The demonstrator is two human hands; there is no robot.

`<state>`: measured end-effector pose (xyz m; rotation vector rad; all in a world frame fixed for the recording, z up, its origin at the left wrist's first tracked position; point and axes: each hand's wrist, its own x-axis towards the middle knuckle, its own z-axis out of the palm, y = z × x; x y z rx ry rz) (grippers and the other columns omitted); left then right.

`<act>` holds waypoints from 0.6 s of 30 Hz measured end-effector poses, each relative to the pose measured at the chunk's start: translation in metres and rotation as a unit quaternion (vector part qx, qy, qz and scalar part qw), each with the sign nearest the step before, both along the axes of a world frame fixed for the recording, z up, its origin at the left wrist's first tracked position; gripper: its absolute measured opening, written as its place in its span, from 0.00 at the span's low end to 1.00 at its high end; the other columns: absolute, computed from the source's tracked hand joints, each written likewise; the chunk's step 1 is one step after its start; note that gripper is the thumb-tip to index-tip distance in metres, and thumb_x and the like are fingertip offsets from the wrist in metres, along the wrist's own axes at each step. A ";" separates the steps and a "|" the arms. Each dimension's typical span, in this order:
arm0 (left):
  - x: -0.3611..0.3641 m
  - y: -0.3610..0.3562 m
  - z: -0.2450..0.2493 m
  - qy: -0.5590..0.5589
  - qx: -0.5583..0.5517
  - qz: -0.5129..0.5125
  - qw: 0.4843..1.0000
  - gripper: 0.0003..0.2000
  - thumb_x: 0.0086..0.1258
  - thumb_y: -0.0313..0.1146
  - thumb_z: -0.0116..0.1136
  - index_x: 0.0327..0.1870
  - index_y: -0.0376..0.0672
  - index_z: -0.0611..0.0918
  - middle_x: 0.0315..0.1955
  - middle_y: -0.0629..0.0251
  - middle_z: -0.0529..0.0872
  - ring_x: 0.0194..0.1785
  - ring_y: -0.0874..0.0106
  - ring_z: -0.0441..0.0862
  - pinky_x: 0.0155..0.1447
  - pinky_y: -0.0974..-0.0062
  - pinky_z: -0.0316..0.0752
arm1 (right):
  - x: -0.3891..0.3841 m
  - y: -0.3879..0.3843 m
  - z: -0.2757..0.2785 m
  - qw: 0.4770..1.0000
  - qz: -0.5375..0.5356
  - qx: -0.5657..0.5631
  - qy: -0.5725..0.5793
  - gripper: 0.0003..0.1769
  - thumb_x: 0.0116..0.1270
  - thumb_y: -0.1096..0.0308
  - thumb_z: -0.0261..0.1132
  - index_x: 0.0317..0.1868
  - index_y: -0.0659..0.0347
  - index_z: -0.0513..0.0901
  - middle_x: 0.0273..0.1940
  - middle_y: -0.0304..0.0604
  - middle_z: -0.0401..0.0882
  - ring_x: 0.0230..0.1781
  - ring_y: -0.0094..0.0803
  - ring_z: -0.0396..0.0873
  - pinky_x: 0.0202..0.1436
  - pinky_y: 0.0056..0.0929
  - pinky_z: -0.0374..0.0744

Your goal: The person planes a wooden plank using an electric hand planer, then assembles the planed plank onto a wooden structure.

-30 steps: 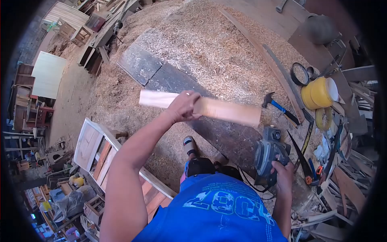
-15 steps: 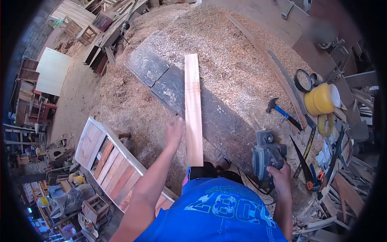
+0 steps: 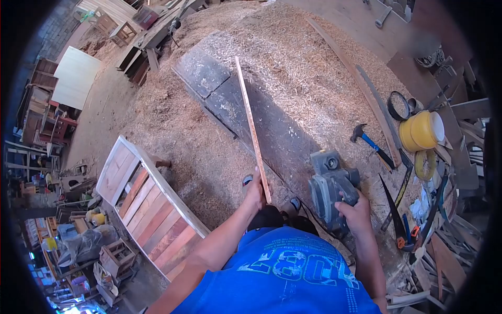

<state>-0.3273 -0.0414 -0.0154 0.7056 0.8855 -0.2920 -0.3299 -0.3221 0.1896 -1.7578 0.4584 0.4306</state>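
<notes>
My left hand [image 3: 254,192] is closed on the near end of a long wooden board [image 3: 249,112], whose narrow edge faces up toward me. The board slants away over a dark, worn plank bench [image 3: 280,136] dusted with shavings. My right hand [image 3: 356,213] is wrapped round the rear handle of a grey-green electric hand planer [image 3: 330,191] at the bench's near right end. The planer is apart from the board. Its underside is hidden.
A slatted wooden panel [image 3: 157,214] stands at the left. To the right lie a claw hammer [image 3: 374,144], a handsaw [image 3: 395,214] and a yellow container [image 3: 418,131]. A long curved timber [image 3: 361,83] rests on shavings [image 3: 293,57] covering the ground.
My left hand has taken hold of the board's near end and the board has turned from its broad face onto its edge. The planer, in my right hand, has shifted left and slightly away.
</notes>
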 end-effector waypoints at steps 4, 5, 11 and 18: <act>0.003 -0.015 0.014 0.001 -0.007 0.031 0.999 0.28 0.76 0.67 0.53 0.36 0.47 0.74 0.23 0.67 0.75 0.21 0.70 0.71 0.26 0.67 0.70 | -0.002 0.001 0.001 0.999 0.043 -0.003 -0.018 0.17 0.60 0.78 0.71 0.50 0.67 0.82 0.31 0.35 0.81 0.25 0.20 0.76 0.30 0.24 0.75; 0.006 -0.020 0.019 0.007 0.039 0.037 0.999 0.27 0.76 0.66 0.53 0.38 0.46 0.76 0.24 0.66 0.76 0.23 0.70 0.73 0.29 0.67 0.72 | -0.002 0.001 0.000 0.999 0.048 -0.002 -0.015 0.16 0.60 0.78 0.71 0.50 0.67 0.82 0.31 0.35 0.81 0.25 0.20 0.76 0.30 0.24 0.75; -0.006 -0.013 -0.005 -0.007 0.169 0.002 0.986 0.26 0.80 0.51 0.58 0.51 0.27 0.82 0.43 0.53 0.88 0.43 0.68 0.87 0.50 0.67 0.81 | -0.004 -0.001 0.000 0.998 0.049 -0.035 0.000 0.15 0.60 0.77 0.71 0.49 0.67 0.82 0.31 0.35 0.81 0.25 0.20 0.76 0.29 0.24 0.75; -0.006 0.020 0.004 -0.038 0.186 -0.168 0.967 0.21 0.78 0.45 0.61 0.47 0.29 0.84 0.37 0.60 0.89 0.34 0.73 0.84 0.43 0.72 0.81 | -0.004 -0.006 -0.009 0.998 -0.035 -0.049 -0.021 0.15 0.59 0.77 0.70 0.48 0.67 0.82 0.31 0.37 0.80 0.22 0.21 0.75 0.26 0.23 0.74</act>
